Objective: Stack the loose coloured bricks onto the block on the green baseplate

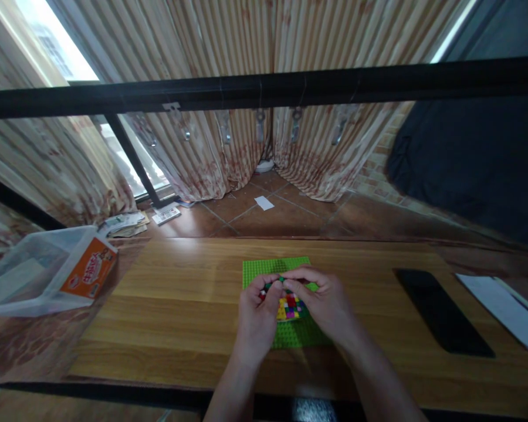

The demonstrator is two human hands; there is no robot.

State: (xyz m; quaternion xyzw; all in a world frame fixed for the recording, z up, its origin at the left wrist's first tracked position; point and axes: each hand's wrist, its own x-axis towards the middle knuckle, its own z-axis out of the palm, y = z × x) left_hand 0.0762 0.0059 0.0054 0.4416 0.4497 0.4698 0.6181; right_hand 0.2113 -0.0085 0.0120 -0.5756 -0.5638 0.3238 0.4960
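Observation:
A bright green studded baseplate (293,337) lies flat on the wooden table. Over its middle is a small build of coloured toy bricks (289,307), with yellow, red, purple and white pieces facing me. My left hand (259,313) is closed around the build's left side, its thumb on the upper edge. From the right, my right hand (328,302) is closed on the upper right edge, thumb and index finger nearly meeting the left thumb. Small dark green pieces (281,279) show between the fingertips. My fingers hide much of the build's top and sides.
A black flat slab (442,310) lies on the table at right, beside white paper (506,308) with a thin pale stick. At left stands a clear plastic bin (39,299) with an orange label. A black bar (264,91) crosses in front of striped curtains (229,53).

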